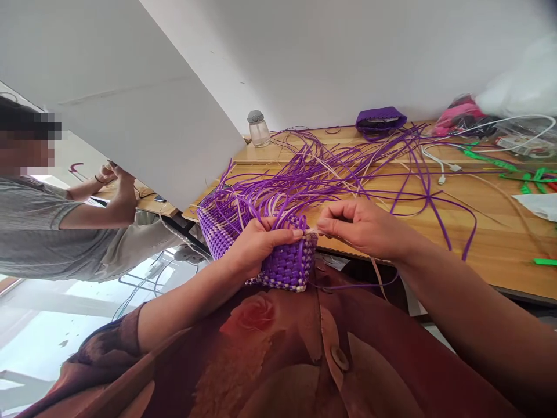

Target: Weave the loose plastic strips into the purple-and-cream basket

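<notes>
A purple and cream woven basket (287, 267) rests against my lap at the table's front edge, tilted, with many loose strips (300, 168) fanning out from its upper rim over the table. My left hand (256, 241) is closed on the basket's near upper edge, thumb lying along the rim. To its right, my right hand (359, 226) pinches a cream strip (312, 231) between thumb and finger, close to the basket's corner. The strip runs between both hands' fingertips. The basket's far side is partly hidden by my left hand and the strips.
A clear bottle with a grey lid (259, 129) and a small purple basket (380, 120) stand at the back. White cables (441, 168), green strips (522, 174) and plastic bags (517, 128) lie right. A person in grey (47, 226) sits left, beyond a grey partition (130, 98).
</notes>
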`<state>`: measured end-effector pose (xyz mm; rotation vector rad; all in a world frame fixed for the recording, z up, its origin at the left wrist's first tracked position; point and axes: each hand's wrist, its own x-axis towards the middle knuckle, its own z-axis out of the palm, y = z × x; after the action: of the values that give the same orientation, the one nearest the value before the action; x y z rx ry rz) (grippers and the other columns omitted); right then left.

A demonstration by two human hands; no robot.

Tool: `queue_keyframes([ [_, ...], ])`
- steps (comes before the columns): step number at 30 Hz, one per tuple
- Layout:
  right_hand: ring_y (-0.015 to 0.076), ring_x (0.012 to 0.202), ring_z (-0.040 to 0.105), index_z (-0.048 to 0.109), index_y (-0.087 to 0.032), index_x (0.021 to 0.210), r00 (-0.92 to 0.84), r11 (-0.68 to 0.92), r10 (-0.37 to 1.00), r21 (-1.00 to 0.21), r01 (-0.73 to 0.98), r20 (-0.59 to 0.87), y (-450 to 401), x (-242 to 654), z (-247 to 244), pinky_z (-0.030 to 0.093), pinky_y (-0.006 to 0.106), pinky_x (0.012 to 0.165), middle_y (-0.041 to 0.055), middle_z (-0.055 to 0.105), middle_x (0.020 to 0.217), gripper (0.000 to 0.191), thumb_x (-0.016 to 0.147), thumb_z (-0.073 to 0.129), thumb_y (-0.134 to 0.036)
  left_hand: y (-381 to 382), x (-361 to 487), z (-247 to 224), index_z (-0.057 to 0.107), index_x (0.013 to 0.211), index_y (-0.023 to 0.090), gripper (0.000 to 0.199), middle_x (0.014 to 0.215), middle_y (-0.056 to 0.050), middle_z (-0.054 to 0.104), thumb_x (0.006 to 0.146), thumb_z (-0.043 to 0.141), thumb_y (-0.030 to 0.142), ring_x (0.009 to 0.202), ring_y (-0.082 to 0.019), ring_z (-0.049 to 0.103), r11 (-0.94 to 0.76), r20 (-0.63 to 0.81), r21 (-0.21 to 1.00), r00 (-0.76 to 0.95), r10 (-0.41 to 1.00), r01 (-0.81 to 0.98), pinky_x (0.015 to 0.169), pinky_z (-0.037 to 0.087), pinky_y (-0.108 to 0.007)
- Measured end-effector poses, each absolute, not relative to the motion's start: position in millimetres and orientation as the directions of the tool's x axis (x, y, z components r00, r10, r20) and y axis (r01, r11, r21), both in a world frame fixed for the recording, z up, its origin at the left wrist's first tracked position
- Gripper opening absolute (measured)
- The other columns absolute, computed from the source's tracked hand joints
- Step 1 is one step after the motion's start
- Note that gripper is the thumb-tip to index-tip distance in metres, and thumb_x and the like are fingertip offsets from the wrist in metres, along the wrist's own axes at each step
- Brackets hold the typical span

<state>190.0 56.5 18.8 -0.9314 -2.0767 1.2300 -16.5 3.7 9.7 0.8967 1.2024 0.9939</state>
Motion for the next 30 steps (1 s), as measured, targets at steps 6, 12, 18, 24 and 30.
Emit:
queue_keyframes([
  [6, 0.0093, 0.058, 0.04, 0.059, -0.016, 0.067, -0.592, 0.461, 0.775, -0.839, 0.288, 0.223, 59, 185, 20, 0.033, 0.025, 0.055, -0.0034, 0.049, 0.061, 0.029, 0.087, 0.059, -0.038, 3, -18, 8, 0.073, 0.084, 0.013, 0.029, 0.072, -0.003, 0.073, 0.062, 0.087, 0.026, 0.059, -0.013, 0.065, 0.341, -0.334, 0.93, 0.074, 0.94, -0.139, 0.061, 0.052, -0.025],
  [12, 0.0096, 0.058, 0.044, 0.062, -0.017, 0.07, -0.585, 0.471, 0.779, -0.826, 0.31, 0.225, 59, 187, 7, 0.035, 0.026, 0.056, -0.0036, 0.053, 0.061, 0.028, 0.088, 0.06, -0.038, 0, -20, 8, 0.073, 0.087, 0.012, 0.032, 0.076, -0.005, 0.074, 0.062, 0.087, 0.026, 0.062, -0.015, 0.068, 0.345, -0.338, 0.925, 0.073, 0.938, -0.159, 0.064, 0.053, -0.027],
  [18, 0.0102, 0.068, 0.057, 0.069, -0.019, 0.081, -0.422, 0.624, 0.774, -0.68, 0.384, 0.473, 29, 189, 6, 0.041, 0.024, 0.065, -0.0028, 0.066, 0.074, 0.009, 0.088, 0.065, -0.024, 0, -17, 8, 0.069, 0.077, 0.013, 0.026, 0.068, -0.003, 0.071, 0.063, 0.086, 0.027, 0.055, -0.013, 0.063, 0.328, -0.325, 0.932, 0.05, 0.945, -0.151, 0.056, 0.049, -0.024],
  [24, 0.0142, 0.073, 0.065, 0.067, -0.02, 0.095, -0.44, 0.674, 0.73, -0.445, 0.59, 0.523, -8, 191, 11, 0.041, 0.028, 0.064, -0.0009, 0.071, 0.083, 0.009, 0.093, 0.058, -0.019, -1, -16, 5, 0.07, 0.077, 0.014, 0.025, 0.065, 0.0, 0.067, 0.063, 0.086, 0.027, 0.056, -0.012, 0.062, 0.293, -0.289, 0.948, 0.046, 0.956, -0.126, 0.058, 0.05, -0.024],
  [30, 0.0163, 0.064, 0.061, 0.063, -0.019, 0.087, -0.474, 0.688, 0.695, -0.308, 0.657, 0.541, -20, 185, 14, 0.037, 0.031, 0.058, 0.001, 0.068, 0.076, 0.008, 0.092, 0.058, -0.018, -2, -12, 5, 0.069, 0.074, 0.015, 0.027, 0.066, 0.0, 0.067, 0.061, 0.087, 0.031, 0.056, -0.01, 0.059, 0.205, -0.207, 0.977, -0.023, 0.978, -0.053, 0.057, 0.046, -0.022],
])
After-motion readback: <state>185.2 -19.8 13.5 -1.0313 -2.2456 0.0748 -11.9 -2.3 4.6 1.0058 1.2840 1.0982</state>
